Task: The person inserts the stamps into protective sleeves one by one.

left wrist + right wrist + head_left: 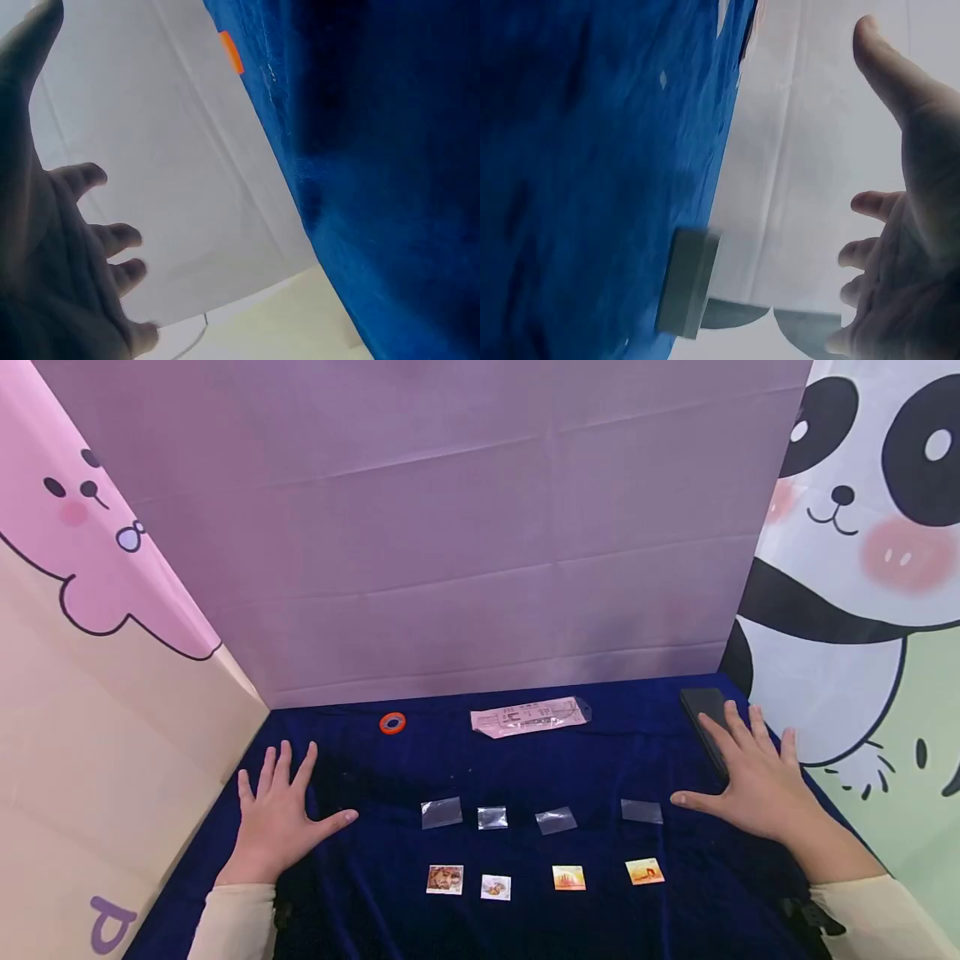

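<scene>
My left hand (276,827), fingers spread and holding nothing, is at the left of the blue cloth; the left wrist view shows its palm (52,277). My right hand (765,785) is spread at the right, overlapping part of a dark box (705,714) in the head view; the box (688,281) also shows in the right wrist view, apart from the fingers. Between the hands lie several clear plastic pieces, one at the left (442,812) and one at the right (641,811). Nearer me lie several small picture stamps, from a brown one (445,879) to a yellow one (645,871).
An orange-red tape roll (392,722) lies at the back left of the blue cloth (360,860). A pink printed packet (531,717) lies at the back middle. A mauve curtain (450,568) stands behind, with printed panels on both sides.
</scene>
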Demonstrator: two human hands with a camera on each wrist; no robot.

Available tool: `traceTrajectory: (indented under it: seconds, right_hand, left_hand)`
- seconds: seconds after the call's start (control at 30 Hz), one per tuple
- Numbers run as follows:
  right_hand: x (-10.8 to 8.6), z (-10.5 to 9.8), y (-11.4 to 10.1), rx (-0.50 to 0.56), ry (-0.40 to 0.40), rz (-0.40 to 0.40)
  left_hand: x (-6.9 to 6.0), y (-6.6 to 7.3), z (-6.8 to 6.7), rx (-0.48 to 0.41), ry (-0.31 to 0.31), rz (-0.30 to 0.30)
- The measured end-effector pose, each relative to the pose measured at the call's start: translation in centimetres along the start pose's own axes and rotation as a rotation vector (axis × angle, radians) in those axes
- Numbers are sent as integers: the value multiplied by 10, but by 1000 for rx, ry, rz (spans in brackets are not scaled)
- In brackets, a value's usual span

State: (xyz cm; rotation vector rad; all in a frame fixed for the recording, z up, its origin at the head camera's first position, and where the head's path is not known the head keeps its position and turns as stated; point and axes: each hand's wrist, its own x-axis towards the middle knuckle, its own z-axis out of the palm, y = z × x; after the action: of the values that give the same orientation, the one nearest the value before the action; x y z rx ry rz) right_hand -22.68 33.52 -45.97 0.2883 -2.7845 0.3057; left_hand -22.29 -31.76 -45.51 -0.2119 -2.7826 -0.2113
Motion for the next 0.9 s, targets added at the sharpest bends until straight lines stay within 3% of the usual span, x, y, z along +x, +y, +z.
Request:
traceTrajectory:
  seconds: [0.17,0.53,0.9]
  right_hand:
    - [-1,0,-16,52,-22,-25]
    - [-4,2,-54,143,-150,-64]
    - [-5,11,-91,179,-164,-136]
  left_hand:
    - [6,5,1,-38,-67,10]
    - [21,25,10,-97,-134,56]
    - [30,35,20,-182,-242,48]
